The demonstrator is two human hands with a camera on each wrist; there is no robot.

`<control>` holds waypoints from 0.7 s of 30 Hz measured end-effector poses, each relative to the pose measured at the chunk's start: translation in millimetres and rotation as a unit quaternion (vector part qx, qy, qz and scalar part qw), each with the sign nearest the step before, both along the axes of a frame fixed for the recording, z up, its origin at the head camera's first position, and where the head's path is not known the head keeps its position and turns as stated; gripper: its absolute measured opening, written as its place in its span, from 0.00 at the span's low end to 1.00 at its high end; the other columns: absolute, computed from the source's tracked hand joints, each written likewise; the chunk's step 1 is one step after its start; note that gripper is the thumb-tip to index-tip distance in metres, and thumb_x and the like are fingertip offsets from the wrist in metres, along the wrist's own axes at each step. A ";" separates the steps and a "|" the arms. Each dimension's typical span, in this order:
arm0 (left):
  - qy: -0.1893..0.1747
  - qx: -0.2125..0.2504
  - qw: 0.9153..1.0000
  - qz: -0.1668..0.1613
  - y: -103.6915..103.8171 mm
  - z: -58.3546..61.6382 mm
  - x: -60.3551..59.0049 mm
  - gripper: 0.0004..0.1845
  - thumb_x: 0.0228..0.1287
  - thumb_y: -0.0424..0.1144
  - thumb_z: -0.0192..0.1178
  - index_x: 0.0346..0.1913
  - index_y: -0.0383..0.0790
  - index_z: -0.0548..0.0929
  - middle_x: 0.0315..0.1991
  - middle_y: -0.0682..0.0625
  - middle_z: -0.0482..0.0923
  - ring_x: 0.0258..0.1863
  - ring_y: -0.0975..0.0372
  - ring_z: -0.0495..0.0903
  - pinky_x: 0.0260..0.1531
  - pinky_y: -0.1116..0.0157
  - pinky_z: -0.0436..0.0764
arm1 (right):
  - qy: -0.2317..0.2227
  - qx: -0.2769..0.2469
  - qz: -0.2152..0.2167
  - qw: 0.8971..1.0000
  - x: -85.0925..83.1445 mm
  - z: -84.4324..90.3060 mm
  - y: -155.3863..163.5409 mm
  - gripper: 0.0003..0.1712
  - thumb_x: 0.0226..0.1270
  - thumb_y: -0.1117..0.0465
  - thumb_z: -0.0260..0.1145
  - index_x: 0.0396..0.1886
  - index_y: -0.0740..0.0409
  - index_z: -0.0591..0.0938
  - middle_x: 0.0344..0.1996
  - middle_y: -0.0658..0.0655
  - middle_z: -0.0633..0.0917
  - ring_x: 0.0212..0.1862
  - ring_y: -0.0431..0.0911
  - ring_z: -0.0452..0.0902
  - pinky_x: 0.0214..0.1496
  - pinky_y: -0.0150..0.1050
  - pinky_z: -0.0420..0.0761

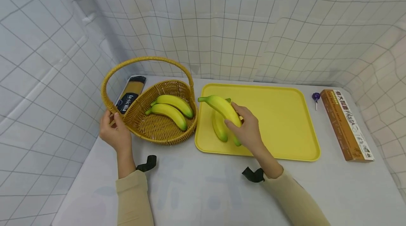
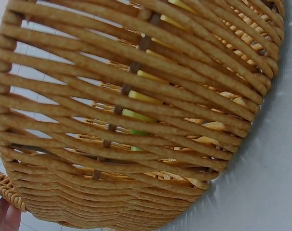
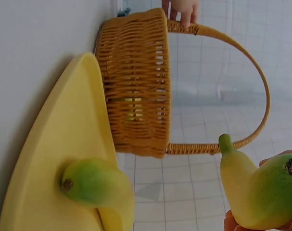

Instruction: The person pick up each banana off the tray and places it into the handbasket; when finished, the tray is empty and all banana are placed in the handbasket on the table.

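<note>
My right hand (image 1: 245, 129) grips a yellow-green banana (image 1: 221, 107) and holds it lifted over the left part of the yellow tray (image 1: 285, 117). In the right wrist view that banana (image 3: 261, 192) fills the lower right. A second banana (image 1: 219, 127) lies on the tray beneath it, and the right wrist view shows this one (image 3: 95, 185) end-on. My left hand (image 1: 113, 131) holds the near-left rim of the wicker basket (image 1: 158, 132) where the handle joins. Two bananas (image 1: 171, 108) lie inside the basket. The left wrist view is filled by the basket's woven wall (image 2: 136, 120).
A dark and orange pasta packet (image 1: 131, 94) lies behind the basket. A long brown pasta box (image 1: 346, 124) sits at the right, with a small purple clip (image 1: 315, 97) beside it. Gridded white cloth walls enclose the table on three sides.
</note>
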State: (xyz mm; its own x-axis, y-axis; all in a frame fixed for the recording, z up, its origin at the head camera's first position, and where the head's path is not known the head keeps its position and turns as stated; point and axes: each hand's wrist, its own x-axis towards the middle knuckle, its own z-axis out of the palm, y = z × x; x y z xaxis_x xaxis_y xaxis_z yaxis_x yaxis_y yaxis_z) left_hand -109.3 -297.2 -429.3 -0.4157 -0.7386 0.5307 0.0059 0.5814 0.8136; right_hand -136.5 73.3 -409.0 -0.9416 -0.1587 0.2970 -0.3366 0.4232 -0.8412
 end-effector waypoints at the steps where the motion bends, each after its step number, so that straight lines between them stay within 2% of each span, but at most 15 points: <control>1: -0.001 -0.003 1.000 -0.002 -0.2 0.1 0.5 0.15 0.71 0.39 0.54 0.52 0.34 0.84 0.46 0.39 0.83 0.42 0.73 0.78 0.38 0.81 0.74 | 0.005 0.000 0.010 1.000 0.1 1.7 -5.0 0.34 0.58 0.62 0.71 0.66 0.61 0.75 0.53 0.61 0.82 0.44 0.49 0.76 0.36 0.34 0.78; 5: -0.004 0.008 1.000 0.004 0.7 1.2 0.2 0.15 0.71 0.39 0.54 0.52 0.36 0.85 0.46 0.41 0.83 0.42 0.71 0.79 0.38 0.81 0.75 | 0.018 0.008 0.046 0.999 -0.3 8.6 -28.3 0.34 0.58 0.61 0.71 0.66 0.59 0.75 0.54 0.60 0.82 0.42 0.47 0.76 0.34 0.35 0.78; 9: -0.007 0.018 1.000 0.011 1.3 1.6 -0.6 0.14 0.71 0.39 0.54 0.51 0.38 0.85 0.45 0.42 0.84 0.44 0.64 0.81 0.38 0.80 0.75 | 0.033 0.023 0.079 0.996 -2.5 15.8 -53.5 0.34 0.57 0.60 0.70 0.65 0.61 0.75 0.53 0.60 0.83 0.40 0.47 0.75 0.33 0.34 0.76; 13: -0.005 0.015 1.000 0.008 0.6 0.5 -0.9 0.14 0.71 0.39 0.54 0.51 0.37 0.85 0.45 0.41 0.83 0.43 0.66 0.81 0.38 0.80 0.75 | 0.039 0.045 0.099 0.993 -6.8 19.0 -76.7 0.34 0.58 0.59 0.69 0.65 0.62 0.75 0.55 0.60 0.83 0.42 0.48 0.76 0.35 0.36 0.75; 21: -0.008 0.020 1.000 0.008 2.1 1.7 -0.8 0.14 0.71 0.39 0.54 0.51 0.38 0.85 0.46 0.42 0.84 0.43 0.68 0.80 0.38 0.79 0.75 | 0.020 0.101 0.128 0.986 -17.7 18.7 -118.8 0.35 0.60 0.55 0.66 0.68 0.58 0.73 0.58 0.58 0.81 0.46 0.48 0.76 0.41 0.38 0.75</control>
